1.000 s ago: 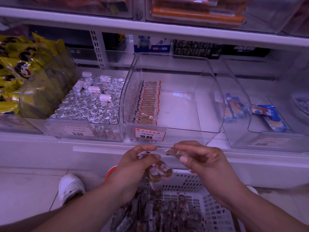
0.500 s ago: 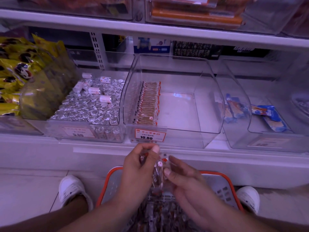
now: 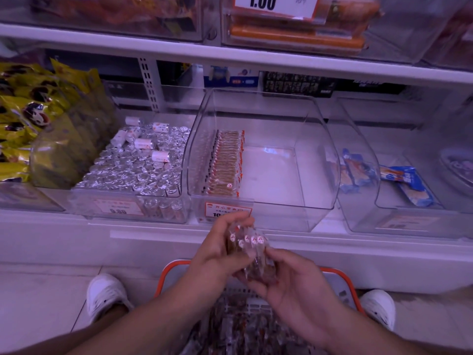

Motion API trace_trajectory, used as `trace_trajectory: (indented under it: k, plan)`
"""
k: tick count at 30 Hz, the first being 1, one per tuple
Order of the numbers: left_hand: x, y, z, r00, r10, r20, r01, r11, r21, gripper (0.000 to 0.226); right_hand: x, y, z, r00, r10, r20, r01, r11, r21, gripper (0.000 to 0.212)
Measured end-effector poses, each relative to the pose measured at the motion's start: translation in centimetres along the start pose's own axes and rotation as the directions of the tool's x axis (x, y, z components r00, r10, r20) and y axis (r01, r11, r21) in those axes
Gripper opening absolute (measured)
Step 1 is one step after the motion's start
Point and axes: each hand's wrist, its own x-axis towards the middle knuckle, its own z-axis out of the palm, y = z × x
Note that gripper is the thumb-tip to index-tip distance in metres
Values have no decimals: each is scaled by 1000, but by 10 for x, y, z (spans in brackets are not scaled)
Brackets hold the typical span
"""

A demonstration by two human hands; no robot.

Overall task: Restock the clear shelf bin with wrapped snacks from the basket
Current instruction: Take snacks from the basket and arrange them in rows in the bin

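step: squaring a snack stack [image 3: 247, 248] over the basket [image 3: 340, 278] | left hand [image 3: 217, 252] and right hand [image 3: 289, 280] both clasp it | next — likely lift into bin [image 3: 317, 160], beside the standing row [image 3: 224, 162]

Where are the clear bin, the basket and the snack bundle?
clear bin [image 3: 320, 139]: head view, right wall.
basket [image 3: 340, 274]: head view, orange rim.
snack bundle [image 3: 247, 242]: head view, wrapper tops, held by both hands.

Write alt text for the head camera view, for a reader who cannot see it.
Both hands, left hand and right hand, hold a bundle of wrapped snacks above an orange-rimmed basket, in front of a clear shelf bin. The bin holds one row of matching snacks along its left side.
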Motion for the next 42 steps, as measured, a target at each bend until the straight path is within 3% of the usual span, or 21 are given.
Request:
trace_trajectory:
  k: [3, 6, 11, 14, 15, 16, 18, 20, 23, 25, 30, 33, 37, 40, 42]
  plan:
    - [-5, 1, -6, 992, 76, 103, -107, 936, 335, 43, -1, -4, -2, 999, 46, 22, -44, 996, -76, 42]
    - [-10, 4, -7, 980, 119, 159, -188, 815, 548, 42, -6, -9, 0, 999, -5, 43, 14, 978, -206, 43]
    - [-6, 27, -12, 932, 252, 260, -362, 661, 657, 67, -23, -29, 11, 980, -152, 130, 188, 924, -334, 43]
    - [9, 59, -18, 892, 405, 202, -438, 659, 611, 59, -25, -62, 35, 945, -258, 201, 323, 830, -454, 42]
    - [17, 70, -24, 859, 496, 131, -460, 632, 623, 52, -18, -80, 44, 927, -316, 202, 374, 726, -578, 40]
    - [25, 81, -33, 804, 592, 58, -468, 569, 676, 44, -9, -100, 54, 902, -376, 210, 398, 541, -741, 37]
    - [40, 96, -53, 716, 697, -38, -392, 446, 805, 36, 23, -137, 70, 853, -464, 239, 314, 91, -945, 35]
    - [51, 100, -68, 757, 647, -88, -257, 419, 871, 41, 71, -168, 71, 840, -488, 238, 170, -179, -969, 31]
    - [59, 92, -73, 887, 454, -79, -128, 408, 904, 55, 148, -195, 50, 851, -517, 95, -121, -368, -922, 29]
    - [61, 86, -74, 901, 431, -48, -139, 393, 909, 60, 186, -199, 30, 855, -517, 37, -214, -418, -883, 33]
    - [66, 82, -84, 888, 458, -39, -157, 383, 911, 61, 232, -185, 5, 886, -457, 73, -175, -476, -862, 36]
    - [66, 82, -83, 887, 460, -42, -165, 401, 901, 62, 235, -177, -4, 835, -529, 153, -142, -475, -868, 36]
    - [66, 81, -81, 884, 465, -49, -166, 411, 896, 63, 230, -176, -5, 736, -621, 270, -339, -683, -647, 51]
    - [64, 80, -81, 883, 466, -49, -171, 419, 892, 62, 229, -175, -2, 760, -621, 191, -379, -663, -646, 31]
    - [64, 78, -82, 878, 475, -50, -179, 423, 889, 62, 233, -168, -4, 794, -596, 123, -351, -614, -707, 30]
